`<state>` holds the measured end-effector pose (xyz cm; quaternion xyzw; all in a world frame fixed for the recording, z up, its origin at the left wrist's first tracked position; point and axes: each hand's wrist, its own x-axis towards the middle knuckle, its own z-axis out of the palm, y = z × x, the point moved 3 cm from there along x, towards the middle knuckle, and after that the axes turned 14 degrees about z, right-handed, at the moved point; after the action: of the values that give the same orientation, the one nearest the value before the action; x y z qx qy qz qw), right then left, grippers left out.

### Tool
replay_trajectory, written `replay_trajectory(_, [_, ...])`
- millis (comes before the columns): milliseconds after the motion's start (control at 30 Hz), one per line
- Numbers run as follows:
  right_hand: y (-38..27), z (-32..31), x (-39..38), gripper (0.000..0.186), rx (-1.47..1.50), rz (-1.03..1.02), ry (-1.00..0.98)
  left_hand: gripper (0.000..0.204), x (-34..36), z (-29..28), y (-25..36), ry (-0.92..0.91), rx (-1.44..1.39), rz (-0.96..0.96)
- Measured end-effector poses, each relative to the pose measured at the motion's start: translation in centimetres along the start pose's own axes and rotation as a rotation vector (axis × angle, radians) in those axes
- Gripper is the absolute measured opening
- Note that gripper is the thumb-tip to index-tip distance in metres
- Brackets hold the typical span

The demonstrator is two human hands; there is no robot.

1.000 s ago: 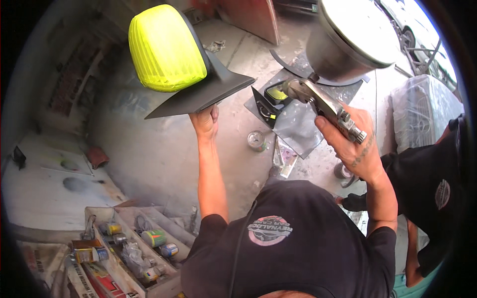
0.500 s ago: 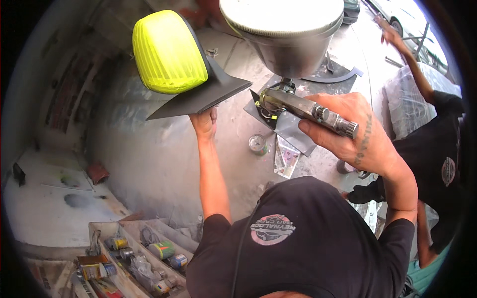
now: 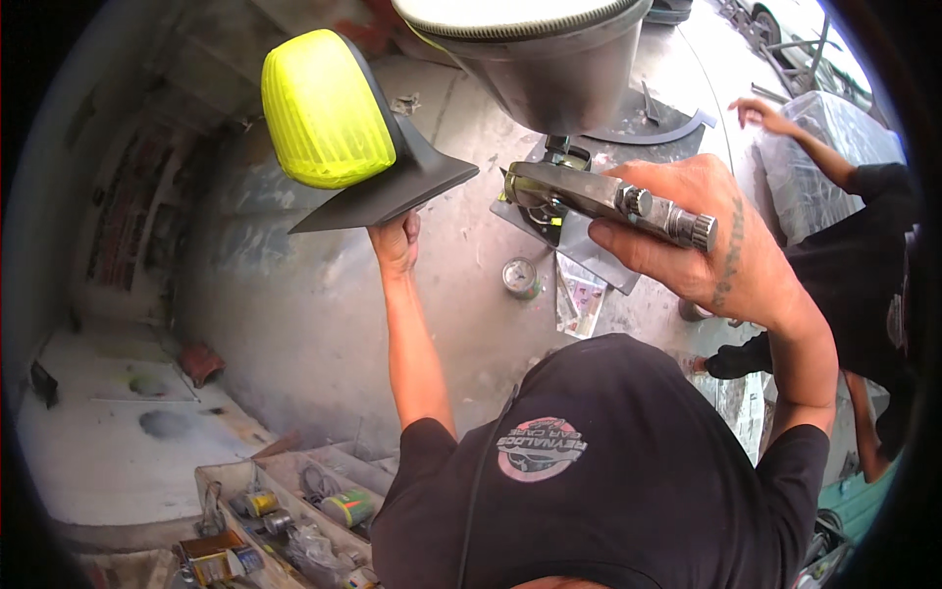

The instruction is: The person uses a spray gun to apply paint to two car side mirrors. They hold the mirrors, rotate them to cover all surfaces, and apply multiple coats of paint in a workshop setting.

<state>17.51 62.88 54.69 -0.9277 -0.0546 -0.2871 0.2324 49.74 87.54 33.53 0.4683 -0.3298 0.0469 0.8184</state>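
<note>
My left hand (image 3: pixel 394 242) is closed around the underside of a car side mirror (image 3: pixel 329 110), whose cover is bright yellow and whose mounting base is black. It is held up at the upper left, and the base hides part of the grip. In my right hand (image 3: pixel 702 236) is a metal spray gun (image 3: pixel 589 188), its nozzle end pointing left toward the mirror, with a gap between them. A large dark cup (image 3: pixel 549 74) with a pale lid sits on top of the gun. My right fingers are wrapped around its body, partly hidden.
A co-worker (image 3: pixel 854 255) in dark clothes is at the right, near a plastic-wrapped block (image 3: pixel 819 147). An open tin (image 3: pixel 520 279) stands on the floor beside dark panels (image 3: pixel 589 250). A compartmented wooden box (image 3: pixel 285 491) with cans lies lower left. A car (image 3: pixel 834 49) is far right.
The spray gun has tilted a little, its cup shifting left and its rear knobs rising. The mirror has moved slightly left. The co-worker's raised hand has come down.
</note>
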Motion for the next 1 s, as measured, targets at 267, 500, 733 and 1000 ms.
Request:
replay_trajectory(267, [1.9,0.0,0.2,0.02,0.085,0.188,0.082,0.022,-1.3,-0.2,-0.1,0.029,-0.042,-0.024])
replay_trajectory(500, [2.1,-0.5,0.5,0.022,0.131,0.136,-0.095,0.022,-1.4,-0.9,-0.5,0.054,-0.054,-0.044])
replay_trajectory(733, [2.7,-0.7,2.6,0.024,0.28,0.237,-0.243,0.023,-1.9,-0.2,-0.2,0.027,-0.099,-0.078])
replay_trajectory(1000, [4.9,-2.6,3.7,0.038,-0.047,0.252,0.035,0.037,-2.4,0.6,-0.7,-0.018,-0.175,-0.134])
